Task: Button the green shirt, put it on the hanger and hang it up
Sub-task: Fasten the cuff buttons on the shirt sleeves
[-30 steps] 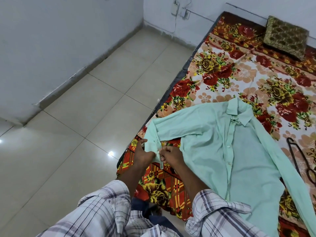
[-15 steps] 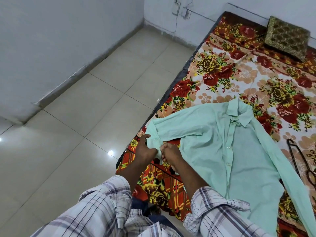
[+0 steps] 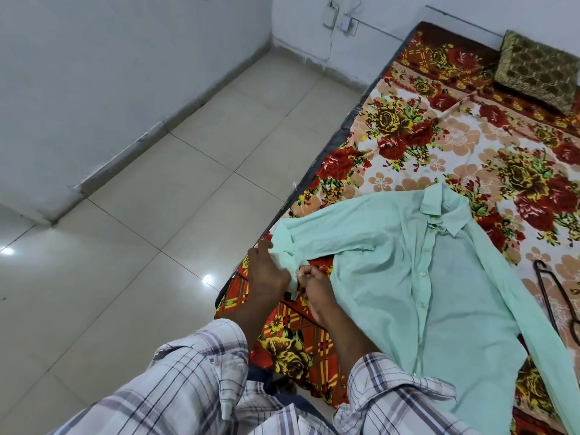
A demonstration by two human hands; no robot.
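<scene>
A mint-green shirt (image 3: 417, 277) lies flat, front up, on a flowered bedspread, collar toward the far side, its placket closed down the middle. One sleeve stretches left to the bed's edge. My left hand (image 3: 266, 274) grips the cuff (image 3: 287, 260) of that sleeve from the left. My right hand (image 3: 314, 288) pinches the same cuff from the right, fingers curled at its opening. The other sleeve runs down the right side. A dark hanger (image 3: 547, 290) lies on the bed to the right of the shirt, partly cut off by the frame.
The flowered bedspread (image 3: 439, 146) covers a low mattress against the wall. A brown patterned cushion (image 3: 539, 69) sits at the far right corner. Beige floor tiles (image 3: 157, 215) spread to the left, up to a grey wall. A socket with cables (image 3: 342, 22) hangs on the far wall.
Both hands stay on the sleeve cuff with small finger movements. The left hand has shifted slightly up along the cuff. The shirt body has not moved.
</scene>
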